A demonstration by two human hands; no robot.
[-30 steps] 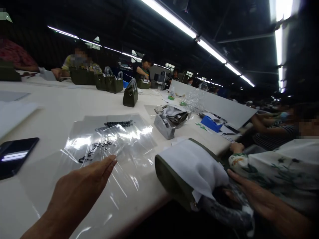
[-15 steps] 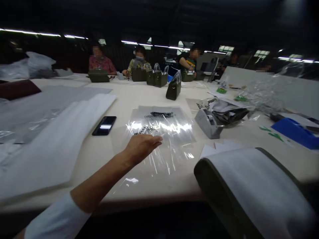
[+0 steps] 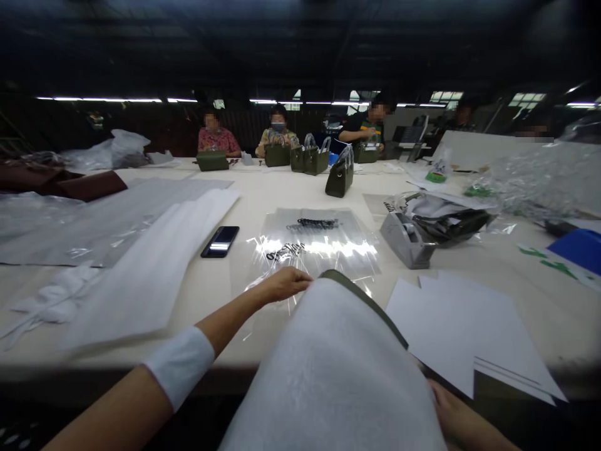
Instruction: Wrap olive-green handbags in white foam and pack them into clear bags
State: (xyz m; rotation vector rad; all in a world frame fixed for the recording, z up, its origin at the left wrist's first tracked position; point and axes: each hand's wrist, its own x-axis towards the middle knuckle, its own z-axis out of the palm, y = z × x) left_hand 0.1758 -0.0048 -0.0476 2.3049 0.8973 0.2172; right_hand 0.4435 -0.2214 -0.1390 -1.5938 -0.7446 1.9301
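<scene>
My left hand (image 3: 285, 284) is closed in a pinch on the edge of a clear plastic bag (image 3: 256, 313), at the top of a printed stack of such bags (image 3: 323, 235). Its fingertips meet the near corner of an olive-green bag (image 3: 345, 279). A white sheet (image 3: 338, 369) covers most of that bag, which tilts over the table edge toward the plastic. My right hand (image 3: 453, 410) grips its right side low down, the fingers partly hidden behind the sheet.
A phone (image 3: 220, 242) and white foam sheets (image 3: 173, 269) lie left. A grey tape dispenser (image 3: 406, 241), white papers (image 3: 451, 319) and a blue object (image 3: 575, 250) are right. Olive handbags (image 3: 340, 175) stand farther back, where several people (image 3: 218, 139) sit or stand.
The olive bag with its white sheet has moved left from the right side to my left hand, uncovering papers. My right hand has come into view. The camera view has shifted.
</scene>
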